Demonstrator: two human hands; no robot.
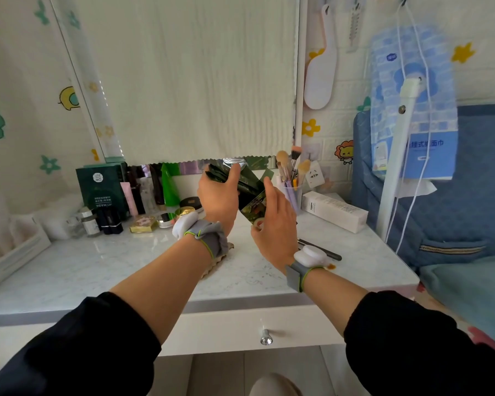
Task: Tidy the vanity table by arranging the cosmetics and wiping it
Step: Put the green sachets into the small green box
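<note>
My left hand (217, 195) curls round a fanned stack of dark green sachets (249, 181), likely light, floppy and slick, best pinched across the middle, while my right hand (275, 224), fingers straight, steadies them from four o'clock, above the twelve o'clock edge of the vanity table (112, 267).

Glossy marble-look tabletop (97, 261), ribbed cloth curtain (189, 81), shiny foil sachets (249, 181), faceted metal knob (266, 337)

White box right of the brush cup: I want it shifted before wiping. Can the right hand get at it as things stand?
Probably yes. The white box lies flat with nothing on it, and the right hand hovers just left of it, fingers straight, beside the sachets the left hand holds.
</note>
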